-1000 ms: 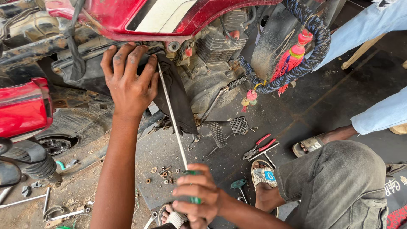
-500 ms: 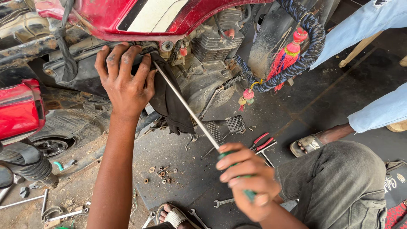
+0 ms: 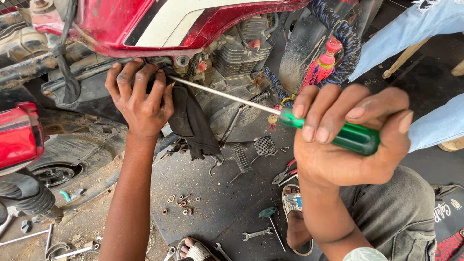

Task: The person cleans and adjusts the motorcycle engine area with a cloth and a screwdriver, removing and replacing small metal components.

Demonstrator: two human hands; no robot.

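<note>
Left edge: red tail panel [image 3: 17, 137] of the motorcycle at mid left, rear tyre [image 3: 53, 171] below it, loose spanners [image 3: 29, 237] on the dirt in the lower left corner.
Left hand [image 3: 140, 99]: upper left of centre, fingers spread wide and pressed flat on the black frame under the red tank [image 3: 145, 24], beside a black cloth [image 3: 193, 121] that hangs down; it holds nothing.
Screwdriver shaft [image 3: 224, 95]: runs from the left hand's fingertips at the frame across to the right, slanting slightly downward.
Right hand [image 3: 348, 140]: centre right, closed tight around the green screwdriver handle [image 3: 355, 137].
Change: half a second ago the right hand gripped the handle low in the frame with the shaft steep; now it is raised to mid height, closer to the camera, and the shaft lies nearly level. The left hand has stayed on the frame.
Floor, lower centre: small rusty nuts and washers [image 3: 181, 203] lie loose on the dark mat [image 3: 212, 193], in no container; a green-handled tool [image 3: 268, 215], a spanner [image 3: 256, 234] and red-handled pliers [image 3: 285, 175] lie nearby.
Right edge: another person's legs in light blue jeans [image 3: 435, 125].
</note>
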